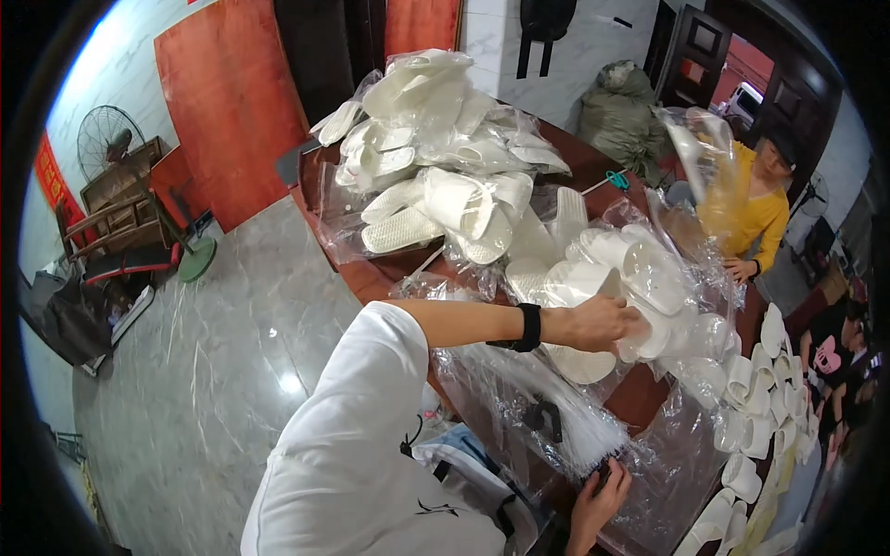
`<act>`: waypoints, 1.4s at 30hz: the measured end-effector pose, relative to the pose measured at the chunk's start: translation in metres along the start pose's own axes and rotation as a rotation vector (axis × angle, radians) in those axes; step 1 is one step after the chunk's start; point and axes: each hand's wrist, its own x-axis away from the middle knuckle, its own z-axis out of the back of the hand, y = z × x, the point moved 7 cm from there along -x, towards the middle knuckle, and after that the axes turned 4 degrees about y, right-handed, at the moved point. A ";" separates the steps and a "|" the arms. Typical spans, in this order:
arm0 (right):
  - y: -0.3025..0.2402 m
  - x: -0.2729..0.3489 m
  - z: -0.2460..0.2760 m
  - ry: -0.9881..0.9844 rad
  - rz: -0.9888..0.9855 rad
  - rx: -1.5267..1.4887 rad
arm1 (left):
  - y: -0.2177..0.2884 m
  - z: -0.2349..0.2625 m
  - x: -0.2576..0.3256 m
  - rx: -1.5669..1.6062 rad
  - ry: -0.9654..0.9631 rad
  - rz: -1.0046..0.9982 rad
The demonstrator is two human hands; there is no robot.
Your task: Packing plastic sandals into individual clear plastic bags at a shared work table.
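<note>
My left hand (598, 324), with a black watch (529, 328) at the wrist, is closed on a white slipper (640, 335) at the near side of a heap of slippers. Its fingertips are partly hidden against the slipper. Below it, a stack of clear plastic bags (556, 417) with a black mark lies on the red-brown table (642, 398). My right hand (601, 500) rests at the right end of that stack, fingers apart and touching the plastic. More white slippers (640, 264) lie loosely piled just beyond my left hand.
Bagged white slippers (417, 111) are heaped at the table's far end, near teal scissors (616, 180). A person in yellow (769, 208) stands across at the right, beside a raised clear bag (709, 167). Several slippers (765, 389) lie at the right. A green sack (623, 116) stands behind.
</note>
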 end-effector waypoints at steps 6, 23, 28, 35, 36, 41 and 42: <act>-0.002 -0.003 -0.002 -0.057 -0.011 -0.013 | 0.005 0.085 0.058 0.057 -0.045 0.112; 0.000 0.010 0.032 0.135 -0.121 -0.099 | -0.164 0.132 0.289 -0.061 -0.342 0.913; -0.027 -0.004 0.036 0.140 -0.143 -0.177 | -0.133 0.137 0.267 -0.199 -0.166 0.667; -0.020 -0.007 0.028 0.170 -0.092 -0.197 | -0.132 0.131 0.219 -0.441 0.050 0.576; -0.021 -0.007 0.027 0.164 -0.089 -0.207 | -0.134 0.133 0.217 -0.436 0.049 0.564; -0.021 -0.007 0.031 0.169 -0.096 -0.218 | -0.137 0.188 0.197 -0.538 0.264 0.615; -0.020 -0.006 0.033 0.174 -0.094 -0.206 | -0.140 0.200 0.187 -0.525 0.302 0.602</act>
